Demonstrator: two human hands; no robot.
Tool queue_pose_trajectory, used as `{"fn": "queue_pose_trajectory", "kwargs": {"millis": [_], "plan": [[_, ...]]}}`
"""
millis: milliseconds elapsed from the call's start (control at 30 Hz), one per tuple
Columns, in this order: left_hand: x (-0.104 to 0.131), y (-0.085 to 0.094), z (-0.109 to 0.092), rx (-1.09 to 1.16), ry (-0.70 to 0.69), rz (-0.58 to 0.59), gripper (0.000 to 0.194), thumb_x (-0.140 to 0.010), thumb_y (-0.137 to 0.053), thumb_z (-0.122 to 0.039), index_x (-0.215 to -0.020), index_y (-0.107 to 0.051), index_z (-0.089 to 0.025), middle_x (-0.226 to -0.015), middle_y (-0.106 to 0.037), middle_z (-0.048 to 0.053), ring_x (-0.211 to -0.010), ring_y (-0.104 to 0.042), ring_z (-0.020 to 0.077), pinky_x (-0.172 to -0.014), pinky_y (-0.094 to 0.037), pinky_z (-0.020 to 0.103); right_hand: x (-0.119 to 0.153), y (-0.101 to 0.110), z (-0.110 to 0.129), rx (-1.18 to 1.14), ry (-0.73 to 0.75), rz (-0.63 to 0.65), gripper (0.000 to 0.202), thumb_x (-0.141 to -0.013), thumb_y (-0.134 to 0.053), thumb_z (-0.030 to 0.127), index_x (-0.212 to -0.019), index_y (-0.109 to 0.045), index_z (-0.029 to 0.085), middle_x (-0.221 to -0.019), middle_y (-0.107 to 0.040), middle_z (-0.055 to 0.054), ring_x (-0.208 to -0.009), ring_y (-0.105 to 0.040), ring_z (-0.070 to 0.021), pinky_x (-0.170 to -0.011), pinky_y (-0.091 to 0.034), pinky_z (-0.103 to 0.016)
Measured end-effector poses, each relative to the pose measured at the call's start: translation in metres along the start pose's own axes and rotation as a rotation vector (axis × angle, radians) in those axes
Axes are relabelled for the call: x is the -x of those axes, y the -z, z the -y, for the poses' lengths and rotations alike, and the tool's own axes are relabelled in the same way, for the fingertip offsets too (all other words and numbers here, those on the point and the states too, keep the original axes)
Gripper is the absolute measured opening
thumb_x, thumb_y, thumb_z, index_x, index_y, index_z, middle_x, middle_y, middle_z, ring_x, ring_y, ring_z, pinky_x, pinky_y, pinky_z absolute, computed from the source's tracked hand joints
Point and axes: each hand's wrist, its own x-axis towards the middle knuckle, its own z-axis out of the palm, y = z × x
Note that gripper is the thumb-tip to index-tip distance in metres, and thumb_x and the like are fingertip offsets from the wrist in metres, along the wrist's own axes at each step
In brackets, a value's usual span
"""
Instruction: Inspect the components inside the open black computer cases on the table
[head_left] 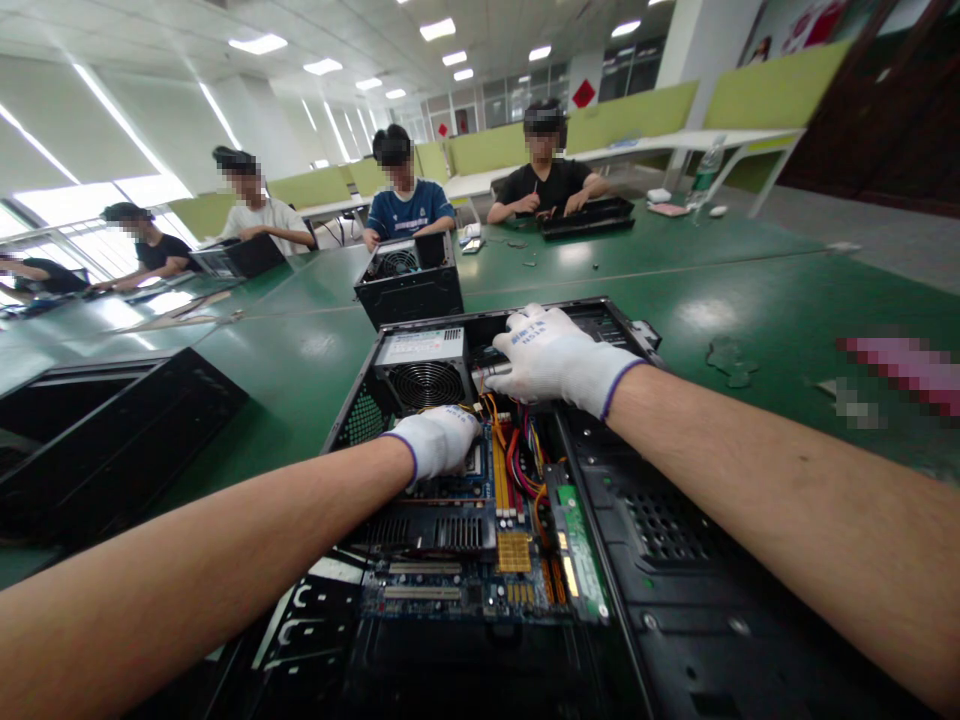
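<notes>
An open black computer case (600,620) lies in front of me, with a blue motherboard (420,590) and a power supply (421,350) inside. My left hand (441,440), in a white glove, reaches over the board just below the power supply fan. Its fingers curl down near the cables, and whatever they pinch is hidden. My right hand (551,355), also gloved, lies beside the power supply near the case's far wall, its fingers apart. A small silvery part (489,375) shows by its thumb. Coloured cables (519,455) run below it beside the yellow memory slots (501,465).
Another black case (112,430) lies tilted to the left. Across the green table (727,310), several people work on cases, including an open one (409,280). Clear plastic (731,362) and a red-pink item (907,370) lie at right; a bottle (706,172) stands farther back.
</notes>
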Motion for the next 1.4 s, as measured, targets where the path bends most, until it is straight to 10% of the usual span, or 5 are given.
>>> {"fn": "queue_pose_trajectory", "kwargs": {"millis": [1400], "plan": [[-0.0048, -0.0027, 0.0037, -0.017, -0.045, -0.040, 0.049, -0.072, -0.077, -0.043, -0.116, -0.069, -0.021, -0.116, -0.073, 0.011, -0.104, -0.070, 0.0281, -0.088, -0.057, 0.034, 0.0019, -0.0024, 0.0000, -0.010, 0.012, -0.012, 0.067, -0.085, -0.046, 0.070, -0.119, -0.071, 0.017, -0.119, -0.064, -0.020, -0.112, -0.055, -0.0385, -0.090, -0.044, -0.049]]}}
